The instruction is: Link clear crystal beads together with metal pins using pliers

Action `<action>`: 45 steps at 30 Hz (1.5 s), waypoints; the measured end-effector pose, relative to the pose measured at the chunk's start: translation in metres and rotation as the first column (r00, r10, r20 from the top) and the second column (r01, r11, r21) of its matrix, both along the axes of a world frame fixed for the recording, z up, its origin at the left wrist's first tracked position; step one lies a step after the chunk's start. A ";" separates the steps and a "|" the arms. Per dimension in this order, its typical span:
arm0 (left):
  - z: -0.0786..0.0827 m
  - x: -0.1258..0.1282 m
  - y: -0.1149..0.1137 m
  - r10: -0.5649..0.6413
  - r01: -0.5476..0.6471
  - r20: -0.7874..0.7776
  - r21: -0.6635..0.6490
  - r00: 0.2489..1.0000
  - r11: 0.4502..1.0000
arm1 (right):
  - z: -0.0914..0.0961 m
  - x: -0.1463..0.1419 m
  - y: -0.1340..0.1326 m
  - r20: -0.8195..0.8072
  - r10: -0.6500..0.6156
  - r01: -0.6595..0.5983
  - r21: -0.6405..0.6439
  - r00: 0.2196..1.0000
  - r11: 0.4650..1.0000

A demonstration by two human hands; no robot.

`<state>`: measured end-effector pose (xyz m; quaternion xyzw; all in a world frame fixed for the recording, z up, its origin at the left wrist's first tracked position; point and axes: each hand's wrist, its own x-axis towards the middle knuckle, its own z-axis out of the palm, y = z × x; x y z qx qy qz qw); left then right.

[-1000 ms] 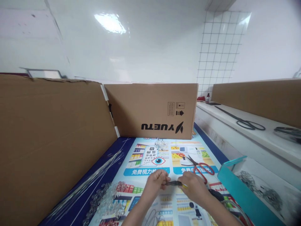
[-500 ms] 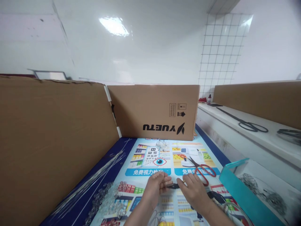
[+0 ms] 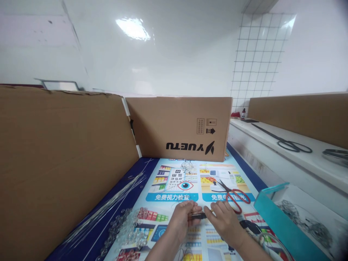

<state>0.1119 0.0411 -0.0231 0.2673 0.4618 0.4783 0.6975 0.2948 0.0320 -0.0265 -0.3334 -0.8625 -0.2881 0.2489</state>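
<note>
My left hand [image 3: 182, 219] and my right hand [image 3: 223, 219] meet low in the middle of the view, above a colourful printed mat [image 3: 174, 188]. Between them I hold a small dark tool [image 3: 198, 215], perhaps pliers. My left fingers pinch its left end, where something small and thin is hidden. My right fingers close round its other end. A heap of clear beads [image 3: 123, 232] lies to the left of my hands. Red-handled scissors [image 3: 235, 195] lie just beyond my right hand.
Cardboard walls [image 3: 67, 159] stand on the left and at the back [image 3: 179, 127]. Thin metal wires [image 3: 108, 206] lie along the left side. A teal-edged box [image 3: 282, 217] with wire pieces sits at the right. Black scissors [image 3: 293, 145] rest on a white ledge.
My hands have drifted slightly down and stay joined on the dark tool. The view has shifted a little.
</note>
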 end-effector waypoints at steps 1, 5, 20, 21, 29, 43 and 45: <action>-0.001 0.001 0.000 0.001 -0.001 0.001 -0.007 1.000 1.000 | 0.001 0.000 0.000 0.003 0.006 -0.006 -0.002 1.000 1.000; -0.004 0.001 0.001 0.003 -0.003 0.001 -0.012 1.000 1.000 | 0.002 -0.001 0.000 -0.001 0.022 -0.022 0.001 1.000 1.000; -0.005 0.000 0.001 -0.017 0.016 0.017 0.029 1.000 0.999 | 0.000 -0.002 0.000 -0.012 0.016 -0.016 0.012 1.000 1.000; -0.005 0.000 0.001 -0.016 0.016 0.017 0.030 1.000 0.999 | -0.001 -0.003 0.000 -0.009 0.012 -0.012 0.015 1.000 1.000; -0.002 0.001 -0.001 -0.009 0.008 0.021 0.015 1.000 1.000 | 0.000 -0.003 -0.001 0.005 -0.006 0.006 -0.008 1.000 1.000; 0.001 -0.004 0.000 -0.027 0.031 -0.055 0.089 0.998 0.996 | -0.003 -0.013 -0.004 -0.016 -0.111 0.108 -0.148 0.994 0.983; 0.001 -0.004 0.000 -0.029 0.035 -0.059 0.100 0.998 0.994 | -0.006 -0.015 -0.005 -0.025 -0.124 0.118 -0.173 0.992 0.978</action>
